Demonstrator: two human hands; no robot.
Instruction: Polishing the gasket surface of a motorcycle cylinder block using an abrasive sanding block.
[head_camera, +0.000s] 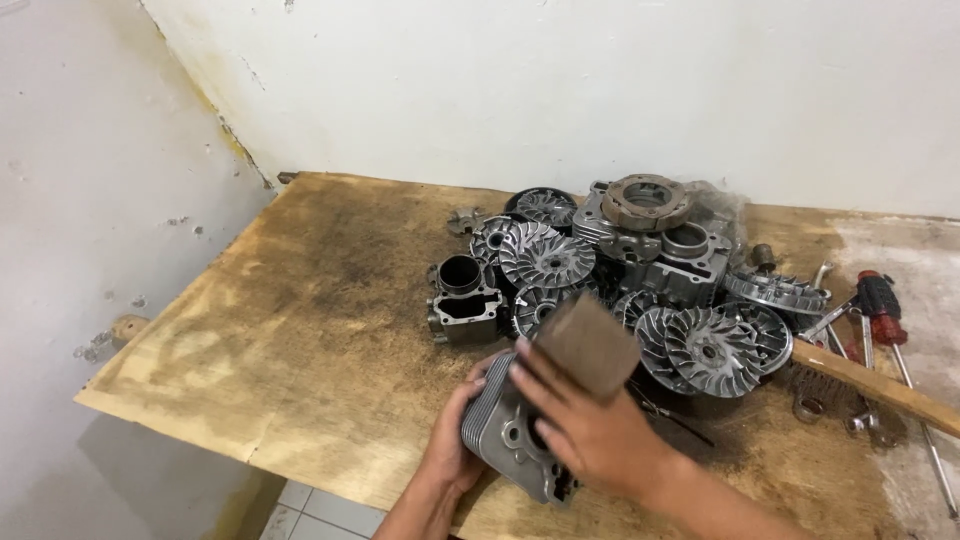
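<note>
My left hand (455, 435) grips the grey finned metal cylinder block (505, 425) from below, my right hand (585, 430) presses a brown square sanding pad (588, 345) on it. Beyond my hands lies one similar block (462, 300) (fan-shaped discs too piled to count).

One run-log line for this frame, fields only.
left hand: holds finned cylinder | right hand: presses brown block on it | behind: metal engine parts pile | surface: wooden table

Dull grey metal cylinder (505, 425), stained plywood table (300, 340)
</note>
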